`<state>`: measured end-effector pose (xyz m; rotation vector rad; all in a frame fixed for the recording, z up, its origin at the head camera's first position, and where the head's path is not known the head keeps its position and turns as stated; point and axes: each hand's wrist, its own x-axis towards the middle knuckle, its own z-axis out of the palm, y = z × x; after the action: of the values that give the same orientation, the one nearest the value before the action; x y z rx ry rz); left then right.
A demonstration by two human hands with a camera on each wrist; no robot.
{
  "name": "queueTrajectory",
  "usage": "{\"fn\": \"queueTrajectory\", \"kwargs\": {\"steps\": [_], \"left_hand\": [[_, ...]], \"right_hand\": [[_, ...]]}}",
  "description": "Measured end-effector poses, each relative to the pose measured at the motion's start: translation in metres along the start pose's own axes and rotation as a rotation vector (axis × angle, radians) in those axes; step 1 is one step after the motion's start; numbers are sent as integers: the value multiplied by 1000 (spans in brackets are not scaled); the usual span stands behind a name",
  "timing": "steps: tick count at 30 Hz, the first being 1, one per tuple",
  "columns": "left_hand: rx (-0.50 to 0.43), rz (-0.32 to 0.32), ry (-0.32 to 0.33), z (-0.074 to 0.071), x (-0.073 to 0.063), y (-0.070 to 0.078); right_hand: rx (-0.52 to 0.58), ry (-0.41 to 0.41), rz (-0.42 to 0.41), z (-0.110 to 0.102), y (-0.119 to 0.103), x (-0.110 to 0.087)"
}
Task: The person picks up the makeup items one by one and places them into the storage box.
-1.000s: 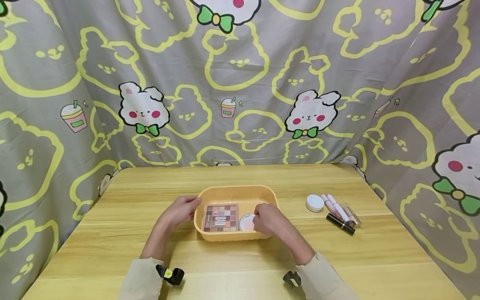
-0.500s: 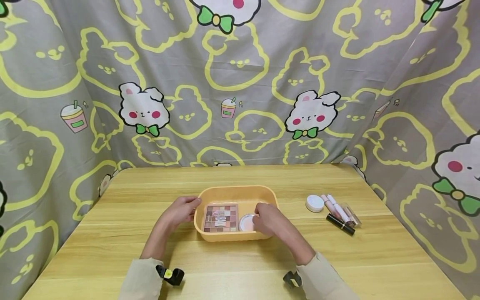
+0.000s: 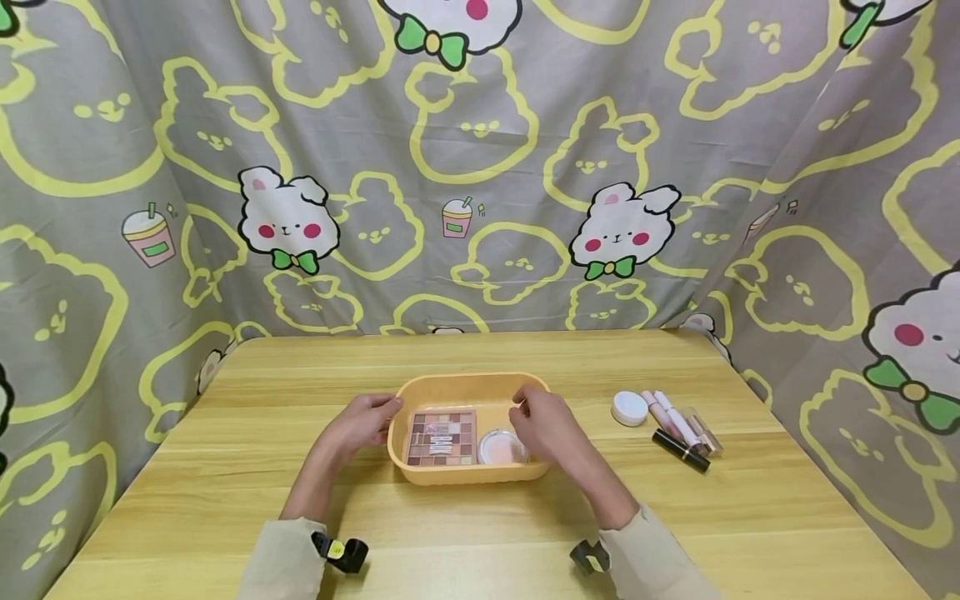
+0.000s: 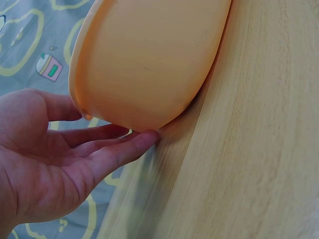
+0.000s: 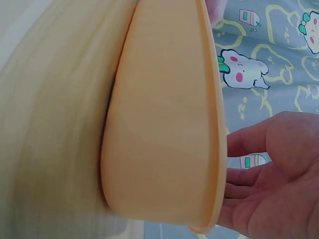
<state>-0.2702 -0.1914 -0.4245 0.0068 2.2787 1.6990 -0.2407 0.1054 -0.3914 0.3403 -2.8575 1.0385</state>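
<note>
In the head view, an orange plastic basket [image 3: 480,475] sits on the table. A square eyeshadow palette [image 3: 442,437] lies inside at its left, and a round powder compact [image 3: 501,447] lies beside it. My left hand [image 3: 366,418] holds the basket's left end, thumb at the rim and fingers along the outer wall, as the left wrist view shows. Over the basket's right part hovers my right hand [image 3: 547,423], fingers loosely bent, just above and right of the compact, with nothing visible in them. In the right wrist view, the basket wall hides the fingertips of that hand [image 5: 279,174].
Right of the basket, a round white jar [image 3: 629,408] stands on the wooden table [image 3: 420,542]. Beside it lie pink and white tubes [image 3: 671,417], a black tube [image 3: 680,450] and a clear one [image 3: 703,432]. A patterned curtain [image 3: 480,100] surrounds the table.
My right hand has let go of the compact and lifted up and slightly away, so more of the compact shows. The left hand and basket stay in place.
</note>
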Motion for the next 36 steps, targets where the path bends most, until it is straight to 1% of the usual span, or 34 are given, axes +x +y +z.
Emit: {"fn": "queueTrajectory", "kwargs": {"steps": [6,15,20,23,27,30,32,36], "left_hand": [[20,-8,8,0,0,0],[22,7,-15,0,-2,1],[23,9,-19,-1,-2,0],[10,-3,-2,0,-2,0],[5,-7,4,0,0,-1],[7,-2,0,0,0,-1],[-2,-9,12,0,0,-1],[-2,0,-3,0,-1,-1]], "right_hand": [[31,65,25,-8,3,3],[30,151,50,-30,14,5],[24,166,61,-41,21,5],[26,168,68,-46,23,6],[36,165,84,-52,26,6],[42,176,93,-56,29,5],[42,185,96,-58,31,6],[43,189,102,-62,34,5]]}}
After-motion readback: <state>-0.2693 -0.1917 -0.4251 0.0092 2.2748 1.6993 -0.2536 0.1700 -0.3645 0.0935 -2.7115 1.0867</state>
